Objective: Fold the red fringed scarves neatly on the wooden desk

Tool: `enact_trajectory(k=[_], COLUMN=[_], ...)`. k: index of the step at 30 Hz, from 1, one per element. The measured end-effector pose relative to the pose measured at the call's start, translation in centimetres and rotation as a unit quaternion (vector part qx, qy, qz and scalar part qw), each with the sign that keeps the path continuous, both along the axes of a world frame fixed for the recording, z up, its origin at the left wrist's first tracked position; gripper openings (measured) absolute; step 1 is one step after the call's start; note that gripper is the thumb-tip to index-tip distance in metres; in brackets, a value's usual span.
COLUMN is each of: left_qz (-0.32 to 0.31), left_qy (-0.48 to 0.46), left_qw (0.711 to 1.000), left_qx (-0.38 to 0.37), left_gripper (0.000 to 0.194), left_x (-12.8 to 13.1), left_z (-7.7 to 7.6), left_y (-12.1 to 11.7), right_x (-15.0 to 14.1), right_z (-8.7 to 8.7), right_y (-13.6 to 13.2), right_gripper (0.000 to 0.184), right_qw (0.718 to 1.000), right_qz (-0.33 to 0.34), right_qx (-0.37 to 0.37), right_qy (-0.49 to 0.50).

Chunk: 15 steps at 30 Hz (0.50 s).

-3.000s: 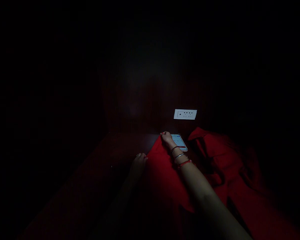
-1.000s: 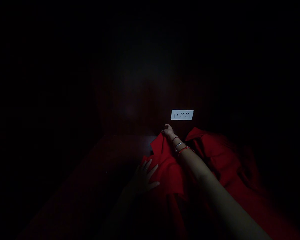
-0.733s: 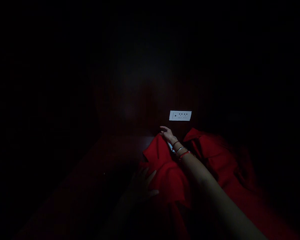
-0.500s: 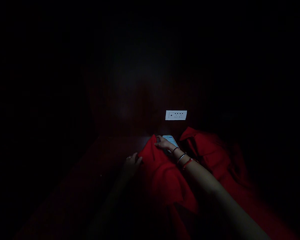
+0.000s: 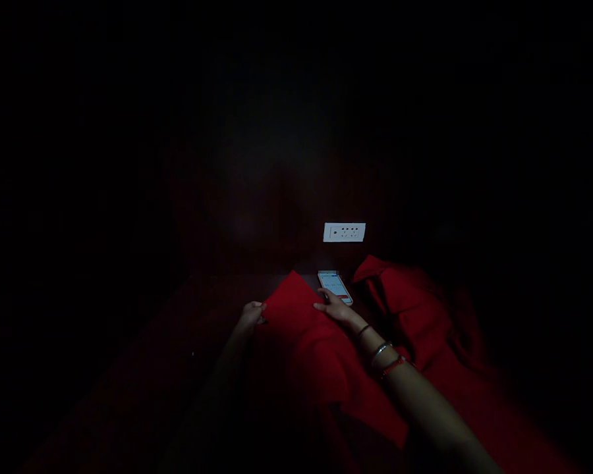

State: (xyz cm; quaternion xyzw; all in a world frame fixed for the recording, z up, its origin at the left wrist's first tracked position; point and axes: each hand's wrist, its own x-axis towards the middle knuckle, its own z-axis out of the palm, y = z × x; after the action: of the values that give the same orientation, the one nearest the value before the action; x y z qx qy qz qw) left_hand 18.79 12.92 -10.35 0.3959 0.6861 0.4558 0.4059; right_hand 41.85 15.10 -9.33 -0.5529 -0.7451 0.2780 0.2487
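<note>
A red cloth (image 5: 296,329) lies in front of me, its pointed corner turned away from me. At its left edge my left hand (image 5: 250,316) is closed, pinching the fabric between thumb and fingers. My right hand (image 5: 337,308) is at the cloth's right edge, thumb and fingers apart, the thumb touching or just over the fabric. Beyond those fingers is a phone (image 5: 335,284) with a lit screen, its lower part near the hand. Bracelets (image 5: 380,352) circle my right wrist.
More red cloth (image 5: 415,303) is bunched to the right, behind my right forearm. A white socket plate (image 5: 344,232) is fixed to the dark wall above the phone. Most of the surroundings are too dark to make out.
My right hand has moved right and toward me, away from the cloth's corner, and its fingers have spread. My left hand has closed on the left edge. The cloth lies flatter, uncovering more phone.
</note>
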Motion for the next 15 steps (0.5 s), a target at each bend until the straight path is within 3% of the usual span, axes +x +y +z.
enact_trajectory(k=[4, 9, 15], left_qz=[0.021, 0.061, 0.06], left_qy=[-0.004, 0.076, 0.213], left_qw=[1.0, 0.995, 0.975], left_qx=[0.006, 0.03, 0.029], left_gripper=[0.024, 0.034, 0.029], left_x=[-0.1, -0.2, -0.8], left_z=[-0.2, -0.9, -0.6], left_y=[0.9, 1.7, 0.6], right_x=[0.1, 1.6, 0.9], right_z=[-0.6, 0.2, 1.3], right_y=[-0.6, 0.0, -0.9], right_gripper=[0.066, 0.073, 0.065], right_qw=[0.995, 0.986, 0.974], right_qz=[0.087, 0.158, 0.082], right_qx=[-0.015, 0.004, 0.04], right_qy=[0.053, -0.05, -0.209])
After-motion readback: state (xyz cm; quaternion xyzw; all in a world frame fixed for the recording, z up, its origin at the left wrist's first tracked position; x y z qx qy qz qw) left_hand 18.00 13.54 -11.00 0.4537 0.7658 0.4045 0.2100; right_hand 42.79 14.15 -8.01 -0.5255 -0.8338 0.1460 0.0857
